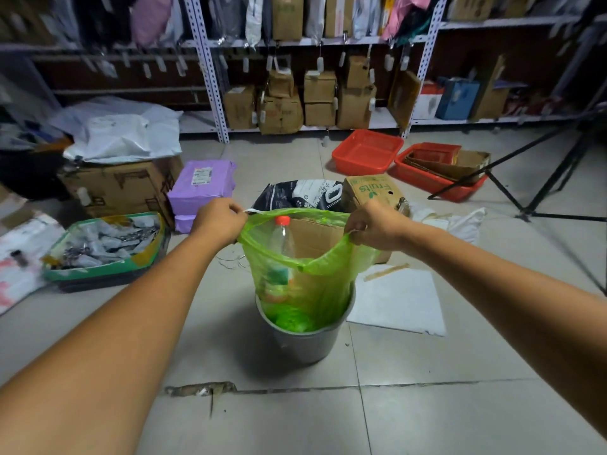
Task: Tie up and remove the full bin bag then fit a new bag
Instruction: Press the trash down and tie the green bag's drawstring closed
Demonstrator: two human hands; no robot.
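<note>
A translucent green bin bag point(315, 284) stands partly lifted out of a small grey bin point(305, 339) on the tiled floor. Inside it I see a clear plastic bottle with a red cap point(282, 238) and a piece of brown cardboard point(315, 238). My left hand point(220, 221) grips the bag's left rim, with a white drawstring showing at the fingers. My right hand point(374, 228) grips the right rim and its drawstring. The bag's mouth is held wide apart between both hands, above the bin.
A white sheet point(397, 300) lies right of the bin. Behind it sit a "Fruits" carton point(374, 188) and a dark printed sack point(295, 195). Purple parcels point(203, 185), a green tray point(105, 247), red baskets point(368, 152), a tripod leg point(512, 192) and shelving crowd the floor.
</note>
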